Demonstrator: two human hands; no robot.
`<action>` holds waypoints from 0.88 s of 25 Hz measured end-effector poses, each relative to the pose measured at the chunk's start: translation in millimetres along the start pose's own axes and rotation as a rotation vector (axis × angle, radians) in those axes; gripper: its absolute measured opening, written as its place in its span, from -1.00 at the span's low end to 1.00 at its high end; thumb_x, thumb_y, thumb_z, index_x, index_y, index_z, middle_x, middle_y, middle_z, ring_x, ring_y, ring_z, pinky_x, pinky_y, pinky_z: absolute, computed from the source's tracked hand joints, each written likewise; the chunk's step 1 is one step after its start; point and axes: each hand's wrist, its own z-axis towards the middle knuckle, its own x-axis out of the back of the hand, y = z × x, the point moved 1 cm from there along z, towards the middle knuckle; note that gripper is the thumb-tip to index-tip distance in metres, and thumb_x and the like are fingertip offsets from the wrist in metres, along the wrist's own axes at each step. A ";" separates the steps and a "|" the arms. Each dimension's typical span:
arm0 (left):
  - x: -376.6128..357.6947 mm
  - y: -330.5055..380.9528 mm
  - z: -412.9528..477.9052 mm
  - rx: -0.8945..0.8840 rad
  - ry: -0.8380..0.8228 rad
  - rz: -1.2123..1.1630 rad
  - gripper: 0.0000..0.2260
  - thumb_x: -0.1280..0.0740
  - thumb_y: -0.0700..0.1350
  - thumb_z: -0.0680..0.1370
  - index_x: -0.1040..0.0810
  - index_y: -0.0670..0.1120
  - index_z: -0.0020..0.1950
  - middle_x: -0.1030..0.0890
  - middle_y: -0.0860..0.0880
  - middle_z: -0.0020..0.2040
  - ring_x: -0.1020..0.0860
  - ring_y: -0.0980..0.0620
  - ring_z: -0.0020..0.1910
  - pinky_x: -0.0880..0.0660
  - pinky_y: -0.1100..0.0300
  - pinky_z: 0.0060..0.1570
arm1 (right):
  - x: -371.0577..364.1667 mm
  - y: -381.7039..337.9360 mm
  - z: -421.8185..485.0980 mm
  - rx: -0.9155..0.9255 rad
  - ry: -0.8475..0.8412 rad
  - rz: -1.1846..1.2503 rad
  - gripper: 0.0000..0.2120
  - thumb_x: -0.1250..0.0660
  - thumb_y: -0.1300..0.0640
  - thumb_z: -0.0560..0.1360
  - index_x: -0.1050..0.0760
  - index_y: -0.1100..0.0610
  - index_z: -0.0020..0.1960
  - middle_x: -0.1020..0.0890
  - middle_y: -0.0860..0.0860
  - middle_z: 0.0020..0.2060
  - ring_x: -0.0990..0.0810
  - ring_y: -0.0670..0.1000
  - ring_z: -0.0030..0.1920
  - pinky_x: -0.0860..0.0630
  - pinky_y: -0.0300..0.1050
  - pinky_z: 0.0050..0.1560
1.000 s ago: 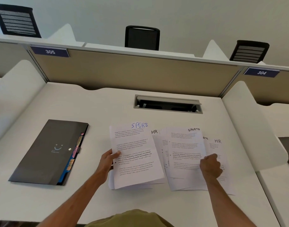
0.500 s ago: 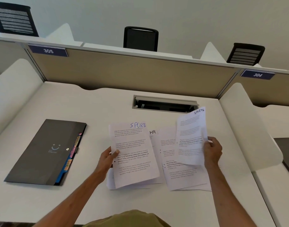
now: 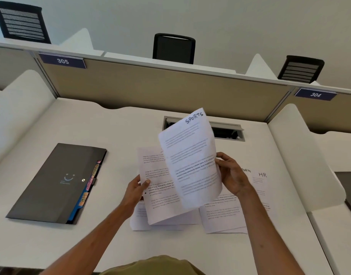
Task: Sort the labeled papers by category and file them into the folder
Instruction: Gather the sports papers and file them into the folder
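Pinches with the right hand (image 3: 233,175), fingers curled round its right edge, a white printed sheet headed SPORTS (image 3: 190,161), raised off the white desk (image 3: 111,245) and bowed, its top in front of the grey cable slot (image 3: 228,132). Grips with the left hand (image 3: 136,192), thumb on top, a second white printed sheet (image 3: 158,195) by its left edge, partly behind the raised one and over a small white stack (image 3: 139,223) on the desk. Has the dark grey flat folder with coloured tabs (image 3: 57,183) lying well to the left, touched by neither hand. Shows further printed sheets (image 3: 224,217) spread flat below and right of the right hand, among them a sheet headed HR (image 3: 262,187).
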 end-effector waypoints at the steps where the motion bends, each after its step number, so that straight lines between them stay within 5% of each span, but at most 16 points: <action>1: -1.6 2.5 -0.4 0.000 -0.013 -0.009 -0.72 -0.38 -0.08 0.70 -0.58 0.04 0.42 -0.77 -0.04 0.17 -0.77 -0.05 0.05 -0.71 0.01 -0.14 | 0.6 8.4 4.5 -0.027 0.040 -0.063 -0.86 -0.37 0.27 0.58 -0.67 0.15 0.08 -0.73 0.14 0.02 -0.68 0.09 -0.02 -0.58 -0.02 -0.02; 5: -8.2 11.4 -2.7 -0.010 -0.059 -0.039 -0.68 -0.40 -0.06 0.68 -0.56 0.06 0.44 -0.76 -0.02 0.19 -0.76 -0.08 0.09 -0.72 -0.01 -0.12 | 8.7 49.1 18.3 -0.157 0.227 -0.397 -0.84 -0.32 0.25 0.60 -0.68 0.16 0.07 -0.74 0.06 -0.04 -0.61 0.07 -0.01 -0.48 0.01 -0.02; 9: -12.5 14.1 -1.8 -0.040 -0.092 0.004 -0.68 -0.38 -0.05 0.69 -0.56 0.06 0.45 -0.75 -0.01 0.21 -0.74 -0.09 0.14 -0.71 -0.13 0.01 | 12.3 82.0 20.1 -0.244 0.298 -0.469 -0.90 -0.36 0.17 0.60 -0.66 0.09 0.01 -0.70 -0.01 -0.09 -0.56 0.04 -0.03 -0.44 0.04 0.00; 15: -18.4 15.3 -3.1 -0.042 -0.107 0.074 -0.69 -0.30 -0.14 0.72 -0.57 0.11 0.44 -0.76 0.00 0.19 -0.73 -0.11 0.18 -0.69 -0.13 0.09 | 0.4 90.9 19.3 -0.188 0.241 -0.416 -0.83 -0.51 0.13 0.52 -0.70 0.14 0.09 -0.78 0.07 0.02 -0.72 0.22 0.10 -0.62 0.23 0.17; 20: -20.3 16.6 -6.2 0.003 -0.111 0.051 -0.59 -0.08 0.26 0.75 -0.59 0.14 0.41 -0.75 -0.02 0.19 -0.74 -0.10 0.13 -0.69 -0.12 0.10 | -6.0 97.9 21.6 -0.122 0.223 -0.463 -0.87 -0.50 0.25 0.54 -0.69 0.21 0.09 -0.79 0.07 -0.01 -0.75 0.15 0.03 -0.66 0.15 0.16; 22: -19.6 16.6 -9.2 -0.072 -0.127 0.102 -0.71 -0.27 0.03 0.74 -0.51 0.13 0.47 -0.73 0.02 0.26 -0.75 -0.03 0.13 -0.71 0.00 -0.02 | -6.6 98.0 22.5 -0.119 0.194 -0.494 -0.88 -0.49 0.24 0.55 -0.68 0.18 0.08 -0.78 0.06 0.00 -0.75 0.13 0.03 -0.68 0.06 0.08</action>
